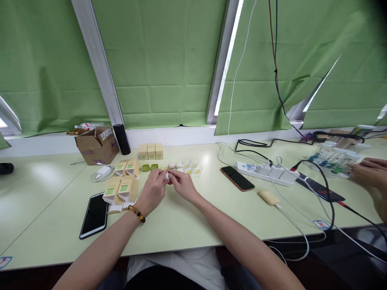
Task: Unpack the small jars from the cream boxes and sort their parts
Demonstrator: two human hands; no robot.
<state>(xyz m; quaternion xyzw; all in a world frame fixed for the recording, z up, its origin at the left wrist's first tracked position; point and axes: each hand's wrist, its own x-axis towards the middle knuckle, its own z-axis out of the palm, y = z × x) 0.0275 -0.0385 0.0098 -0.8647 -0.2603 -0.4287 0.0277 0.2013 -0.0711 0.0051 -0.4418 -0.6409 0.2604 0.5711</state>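
My left hand (153, 186) and my right hand (183, 184) meet over the table, fingers closed around a small white rounded piece (166, 176). Its exact kind is hard to make out, since the fingertips cover much of it. Just beyond the hands lie small white cylinders (172, 165) and tiny yellow-green bits. Clear plastic cups (196, 169) with yellow inside stand to their right. Two small green trays (145, 167) are beyond my left hand. Open kraft-paper boxes (128, 188) with green labels stand left of it.
Closed kraft boxes (151, 152) line the back, near a black cylinder (121, 139) and a cardboard carton (97, 147). Phones (94, 215) lie on both sides. A power strip (266, 172) and tangled cables spread rightward. At far right, another person's hand (370, 171) is beside clear containers.
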